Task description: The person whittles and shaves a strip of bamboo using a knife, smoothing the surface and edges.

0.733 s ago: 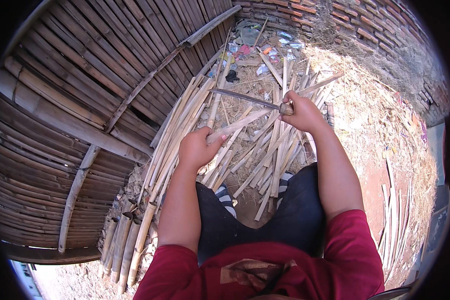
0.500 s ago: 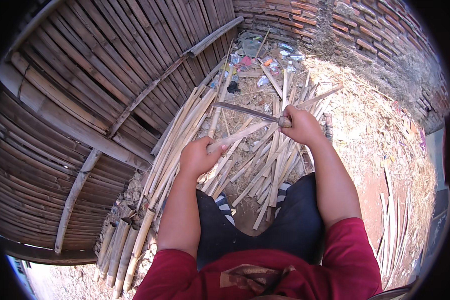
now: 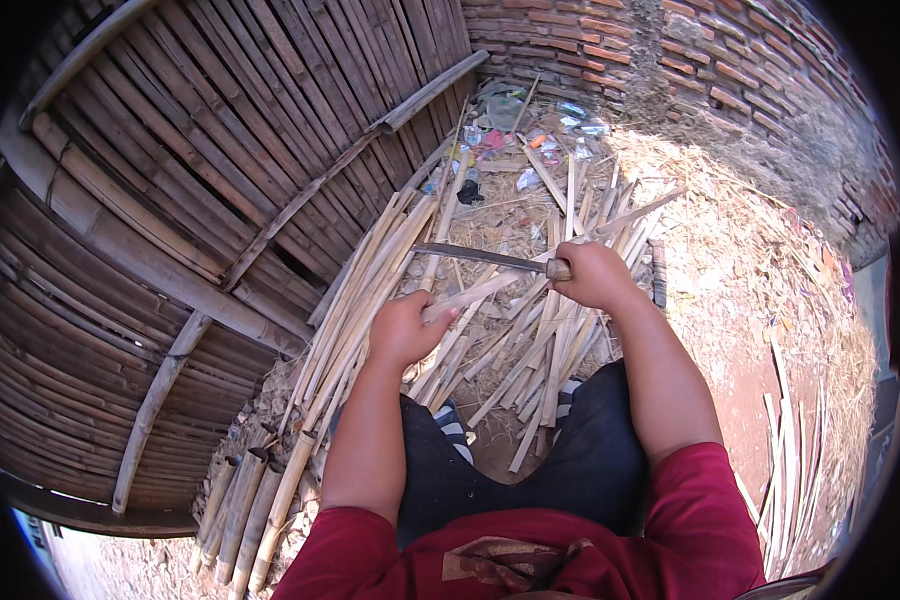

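Observation:
My right hand (image 3: 592, 277) is closed round the wooden handle of a machete (image 3: 480, 255), whose long dark blade points left. A pale bamboo strip (image 3: 480, 291) runs slantwise under the blade, up and to the right past my right hand. Its near end is gripped by my left hand (image 3: 410, 326), thumb lying along the top. The blade crosses above the strip; whether the two touch, I cannot tell. Below my hands, many split bamboo strips (image 3: 550, 340) lie in a loose heap between my feet.
A bamboo-slat wall (image 3: 270, 130) leans along the left, with long bamboo lengths (image 3: 355, 285) at its foot. Thick bamboo poles (image 3: 260, 510) lie at lower left. Beyond the heap are scattered litter (image 3: 505, 140) and a brick wall (image 3: 570, 45). More thin strips (image 3: 790, 460) lie at right.
The machete and my right hand have come lower and slightly left in the picture. My left hand has shifted a little down and right, still gripping the strip. The whole view has tilted slightly.

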A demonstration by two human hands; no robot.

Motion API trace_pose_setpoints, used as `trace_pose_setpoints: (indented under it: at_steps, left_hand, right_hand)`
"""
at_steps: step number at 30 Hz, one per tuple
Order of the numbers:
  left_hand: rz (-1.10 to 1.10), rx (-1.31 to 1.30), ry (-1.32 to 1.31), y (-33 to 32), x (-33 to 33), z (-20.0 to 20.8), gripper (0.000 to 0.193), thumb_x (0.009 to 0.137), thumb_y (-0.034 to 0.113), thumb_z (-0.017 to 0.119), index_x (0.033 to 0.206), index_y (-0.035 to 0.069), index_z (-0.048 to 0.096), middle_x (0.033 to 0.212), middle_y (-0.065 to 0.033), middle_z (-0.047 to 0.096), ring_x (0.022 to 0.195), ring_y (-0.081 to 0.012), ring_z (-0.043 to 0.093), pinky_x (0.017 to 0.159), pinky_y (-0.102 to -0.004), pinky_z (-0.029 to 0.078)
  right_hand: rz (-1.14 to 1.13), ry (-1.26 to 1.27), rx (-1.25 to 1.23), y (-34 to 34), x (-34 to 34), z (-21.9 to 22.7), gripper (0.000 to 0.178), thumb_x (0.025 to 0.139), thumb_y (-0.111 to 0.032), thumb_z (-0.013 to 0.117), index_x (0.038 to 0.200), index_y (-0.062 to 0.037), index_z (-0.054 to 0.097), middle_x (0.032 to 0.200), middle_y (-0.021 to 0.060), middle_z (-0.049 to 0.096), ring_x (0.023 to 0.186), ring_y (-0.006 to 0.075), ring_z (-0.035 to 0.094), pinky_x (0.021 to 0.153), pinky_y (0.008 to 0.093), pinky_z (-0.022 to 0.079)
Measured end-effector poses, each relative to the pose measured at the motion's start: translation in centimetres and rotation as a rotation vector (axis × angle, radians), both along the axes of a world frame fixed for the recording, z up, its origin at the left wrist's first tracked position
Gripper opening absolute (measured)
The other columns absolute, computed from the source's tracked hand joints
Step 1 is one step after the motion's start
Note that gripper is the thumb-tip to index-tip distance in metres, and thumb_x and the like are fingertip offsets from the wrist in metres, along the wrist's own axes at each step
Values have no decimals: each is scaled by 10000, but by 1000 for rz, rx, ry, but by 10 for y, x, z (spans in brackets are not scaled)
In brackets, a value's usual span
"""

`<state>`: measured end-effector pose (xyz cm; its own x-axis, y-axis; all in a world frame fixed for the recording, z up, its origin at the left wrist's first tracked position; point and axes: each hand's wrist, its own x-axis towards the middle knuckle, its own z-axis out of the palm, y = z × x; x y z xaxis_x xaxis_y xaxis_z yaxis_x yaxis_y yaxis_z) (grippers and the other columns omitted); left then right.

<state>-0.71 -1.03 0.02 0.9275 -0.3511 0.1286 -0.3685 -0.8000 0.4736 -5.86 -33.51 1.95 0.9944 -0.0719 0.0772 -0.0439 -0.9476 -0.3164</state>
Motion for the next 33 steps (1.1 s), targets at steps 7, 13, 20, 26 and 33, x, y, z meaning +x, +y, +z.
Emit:
trace_pose_setpoints:
  at_steps: [7,13,20,26,33]
  left_hand:
    - [0,-81,-35,6,4,-7,539,860,562,808,974,36,773,764,-188,726,757,-381,727,702,-463,559]
    - [19,-77,-60,5,5,-4,542,861,561,809,951,28,764,751,-179,722,752,-368,731,699,-459,557]
    - [18,-48,17,9,6,-3,551,859,573,802,966,34,765,763,-179,726,754,-364,732,706,-455,558]
    - [-32,29,32,8,2,-2,533,850,579,804,973,62,767,778,-173,727,755,-363,730,703,-449,558]
    - [-87,48,62,8,4,-8,516,842,571,808,973,74,768,790,-171,730,766,-361,729,708,-450,557]
  right_hand:
    - [86,-24,21,15,0,9,368,813,-339,821,1080,-98,738,949,176,754,959,391,728,845,502,573]
    - [-98,-42,97,-13,2,6,380,811,-333,831,1063,-64,744,952,201,746,963,417,718,843,506,564]
    - [-71,44,91,-10,4,2,386,818,-344,829,1068,-62,744,1011,191,753,1014,401,715,884,496,567]
    - [110,140,-18,13,5,-1,395,809,-356,838,1092,-97,744,1035,163,760,1031,370,725,892,491,575]
    - [170,191,-53,18,7,-5,425,791,-376,864,1088,-98,741,1027,157,762,1020,379,728,874,496,577]
